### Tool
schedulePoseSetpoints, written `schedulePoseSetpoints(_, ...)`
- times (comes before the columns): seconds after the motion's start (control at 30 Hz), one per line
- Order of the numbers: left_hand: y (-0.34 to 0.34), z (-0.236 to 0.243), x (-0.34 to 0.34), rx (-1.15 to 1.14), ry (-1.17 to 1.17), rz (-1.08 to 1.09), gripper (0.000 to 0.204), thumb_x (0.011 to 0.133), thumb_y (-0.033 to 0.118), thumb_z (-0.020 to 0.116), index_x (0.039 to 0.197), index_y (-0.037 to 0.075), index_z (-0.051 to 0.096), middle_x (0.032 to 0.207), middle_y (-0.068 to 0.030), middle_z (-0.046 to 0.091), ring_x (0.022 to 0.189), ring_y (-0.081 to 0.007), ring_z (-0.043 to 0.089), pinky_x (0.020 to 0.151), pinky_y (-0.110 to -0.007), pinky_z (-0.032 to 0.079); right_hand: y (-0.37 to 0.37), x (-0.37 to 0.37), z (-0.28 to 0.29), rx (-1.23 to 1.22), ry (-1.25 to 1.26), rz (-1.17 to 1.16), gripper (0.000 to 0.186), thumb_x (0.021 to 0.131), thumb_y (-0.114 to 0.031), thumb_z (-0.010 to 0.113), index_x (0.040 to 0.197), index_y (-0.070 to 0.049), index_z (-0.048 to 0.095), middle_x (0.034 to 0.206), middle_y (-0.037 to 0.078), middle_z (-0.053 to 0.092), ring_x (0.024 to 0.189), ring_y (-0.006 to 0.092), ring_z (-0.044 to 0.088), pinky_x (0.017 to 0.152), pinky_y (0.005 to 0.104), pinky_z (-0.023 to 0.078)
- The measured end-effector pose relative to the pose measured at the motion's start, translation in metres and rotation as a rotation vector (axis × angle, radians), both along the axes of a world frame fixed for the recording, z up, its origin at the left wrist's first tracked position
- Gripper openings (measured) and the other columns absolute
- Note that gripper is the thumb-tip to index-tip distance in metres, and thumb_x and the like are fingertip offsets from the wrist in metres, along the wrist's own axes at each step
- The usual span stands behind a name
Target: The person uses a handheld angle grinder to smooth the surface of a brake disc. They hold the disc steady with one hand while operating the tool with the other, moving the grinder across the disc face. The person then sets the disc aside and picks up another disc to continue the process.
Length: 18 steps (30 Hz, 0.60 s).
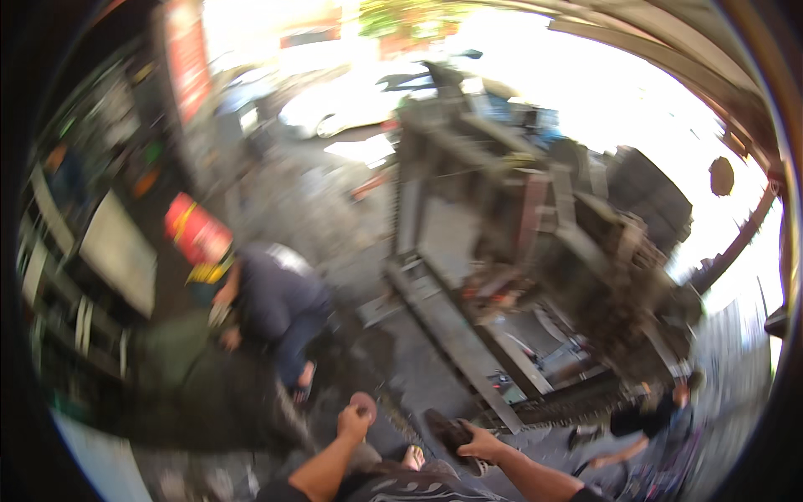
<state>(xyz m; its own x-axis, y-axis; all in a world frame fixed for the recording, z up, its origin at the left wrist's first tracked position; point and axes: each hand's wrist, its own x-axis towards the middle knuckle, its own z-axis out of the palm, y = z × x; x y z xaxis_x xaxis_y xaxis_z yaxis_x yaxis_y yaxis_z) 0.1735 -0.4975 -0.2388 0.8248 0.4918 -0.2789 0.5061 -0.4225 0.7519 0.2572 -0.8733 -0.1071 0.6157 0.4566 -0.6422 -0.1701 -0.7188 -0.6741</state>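
My left hand is closed round a flat, round, reddish-brown disc, held up in front of me. My right hand is closed on a dark brown, elongated object; blur hides its exact kind. The two hands are apart, with one of my feet showing on the floor between them. Ahead to the left, another person in dark clothes bends over, hands low beside a yellow and dark item.
A large, heavy metal frame with machinery fills the centre right. A red cylinder-shaped container stands left, near metal racks. Another person is low at the right. A white car stands outside.
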Motion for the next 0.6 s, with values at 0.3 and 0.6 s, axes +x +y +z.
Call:
schedulePoseSetpoints(0.3, 0.072, -0.011, -0.114, 0.025, 0.219, 0.525, 0.073, 0.091, 0.019, 0.074, 0.157, 0.007, 0.046, 0.127, -0.0304, 0.071, 0.117, -0.0493, 0.068, 0.099, -0.053, 0.055, -0.088, 0.018, -0.13, -0.224, 0.062, -0.243, 0.072, 0.065, -0.003, 0.081, 0.136, -0.006, 0.065, 0.103, 0.01, 0.074, 0.09, 0.0236, 0.068, 0.078, 0.0372, 0.056)
schedulePoseSetpoints(0.6, 0.103, -0.035, -0.153, -0.094, 0.17, 0.72, 0.031, 0.088, 0.022, 0.075, 0.108, -0.001, 0.074, 0.105, -0.0282, 0.076, 0.104, -0.0472, 0.072, 0.092, -0.052, 0.057, -0.002, 0.135, -0.177, -0.292, 0.168, -0.124, 0.059, 0.074, -0.003, 0.074, 0.132, -0.002, 0.066, 0.099, 0.01, 0.073, 0.088, 0.0234, 0.068, 0.079, 0.0387, 0.055)
